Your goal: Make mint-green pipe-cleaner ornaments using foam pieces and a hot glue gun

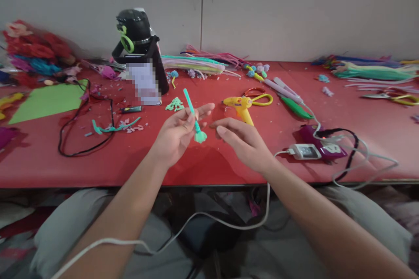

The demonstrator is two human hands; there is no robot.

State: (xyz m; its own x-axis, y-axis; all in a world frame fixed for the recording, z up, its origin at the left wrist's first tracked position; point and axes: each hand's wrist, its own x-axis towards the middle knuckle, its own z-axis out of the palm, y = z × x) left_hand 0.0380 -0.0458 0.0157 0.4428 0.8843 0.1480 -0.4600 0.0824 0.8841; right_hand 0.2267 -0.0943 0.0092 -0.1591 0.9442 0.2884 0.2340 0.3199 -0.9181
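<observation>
A mint-green stem (189,100) with a fluffy green tuft (200,136) at its lower end is pinched between the thumb and fingers of my left hand (175,133). It leans with its bare tip up and to the left. Just right of the tuft, my right hand (241,141) hovers with thumb and forefinger apart and nothing visible between them. A yellow glue gun (240,107) lies beyond my right hand. Small green cut pieces (175,104) are heaped behind my left hand.
A black bottle (159,67) stands behind a phone at the back left. Yellow-handled scissors (262,99), a lilac straightener-like tool (283,90) and a purple power bank (309,135) with cables lie right. Fuzzy stems (196,64) line the back. A white cable crosses my lap.
</observation>
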